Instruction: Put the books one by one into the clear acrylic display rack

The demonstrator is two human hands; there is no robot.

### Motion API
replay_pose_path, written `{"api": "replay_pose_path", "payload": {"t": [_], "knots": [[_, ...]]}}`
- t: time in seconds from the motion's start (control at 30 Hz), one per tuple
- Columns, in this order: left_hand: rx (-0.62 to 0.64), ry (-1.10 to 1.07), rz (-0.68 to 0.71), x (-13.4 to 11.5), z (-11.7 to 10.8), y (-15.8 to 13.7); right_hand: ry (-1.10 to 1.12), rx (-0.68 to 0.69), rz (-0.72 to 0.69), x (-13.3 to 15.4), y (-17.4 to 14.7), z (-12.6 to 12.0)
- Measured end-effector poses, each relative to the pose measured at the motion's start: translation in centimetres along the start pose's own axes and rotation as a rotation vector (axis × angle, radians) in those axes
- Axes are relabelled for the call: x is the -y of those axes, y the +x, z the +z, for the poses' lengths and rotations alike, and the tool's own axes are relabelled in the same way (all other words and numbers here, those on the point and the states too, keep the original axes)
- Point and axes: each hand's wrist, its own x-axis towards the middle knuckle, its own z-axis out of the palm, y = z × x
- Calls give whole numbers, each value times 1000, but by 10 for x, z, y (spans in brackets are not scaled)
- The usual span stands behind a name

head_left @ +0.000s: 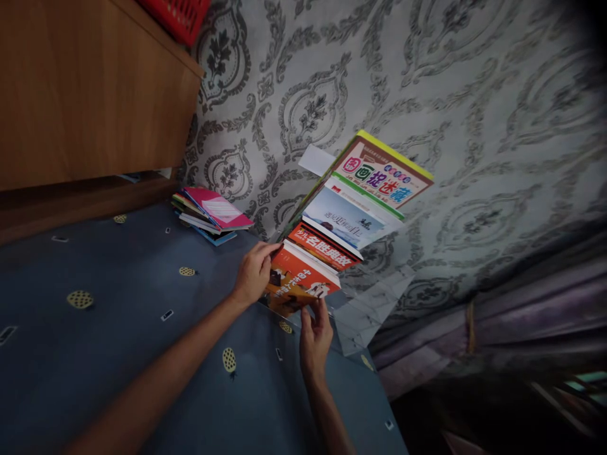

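An orange book with white lettering stands lowest in a tiered clear plastic rack. My left hand grips this book's left edge, fingers closed near its top corner. At the lower right edge, my right hand holds the same book between thumb and fingers. Behind it rise a red-and-black book, a blue-and-white book and a yellow-edged picture book, each one higher. The books lean back in steps, so their lower parts are hidden.
A small pile of books with a pink one on top lies against the patterned wall. A wooden cabinet with a red basket is at upper left. Blue pineapple-print cloth covers the surface; a purplish curtain hangs right.
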Motion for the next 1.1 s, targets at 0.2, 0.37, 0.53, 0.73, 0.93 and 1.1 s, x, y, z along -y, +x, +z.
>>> {"api": "replay_pose_path", "payload": {"t": [0.2, 0.37, 0.53, 0.73, 0.93, 1.1], "knots": [[4, -10, -5, -2, 0, 0, -26, 6, -43, -2, 1, 0], [15, -5, -6, -2, 0, 0, -22, 10, -32, -3, 1, 0], [-2, -24, -41, 4, 1, 0, 24, 15, -22, -4, 2, 1], [26, 10, -43, 7, 3, -3, 24, 19, -37, -2, 5, 2], [19, 53, -19, 5, 5, -5, 20, 67, -52, 4, 5, 0], [39, 85, -9, 3, 4, -7, -18, 77, -76, 4, 5, 0]]}}
